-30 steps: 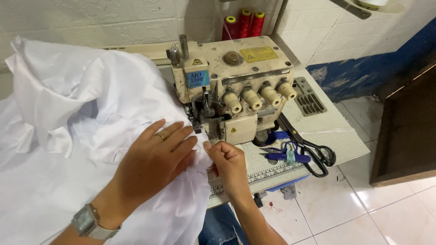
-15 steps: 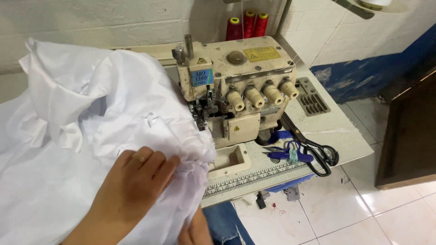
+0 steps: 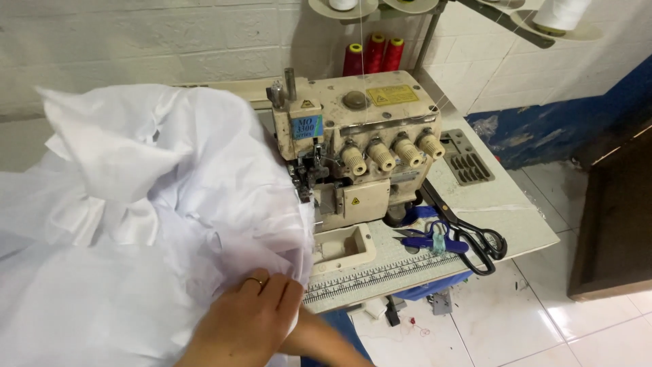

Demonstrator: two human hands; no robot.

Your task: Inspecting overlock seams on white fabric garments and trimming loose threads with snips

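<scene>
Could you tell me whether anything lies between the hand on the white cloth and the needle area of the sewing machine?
Nothing visible does. The left hand rests on the white cloth, which runs unbroken up to the sewing machine. The scissors lie off to the right of the machine, clear of the path.

Fabric (image 3: 136, 224) left of machine (image 3: 360, 149); scissors (image 3: 468, 231) right; spools (image 3: 372, 54) behind.

Thin white cloth (image 3: 149, 204), matt, creased

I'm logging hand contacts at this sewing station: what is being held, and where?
The left hand presses on the white fabric near its front edge; the right hand is hidden.
</scene>
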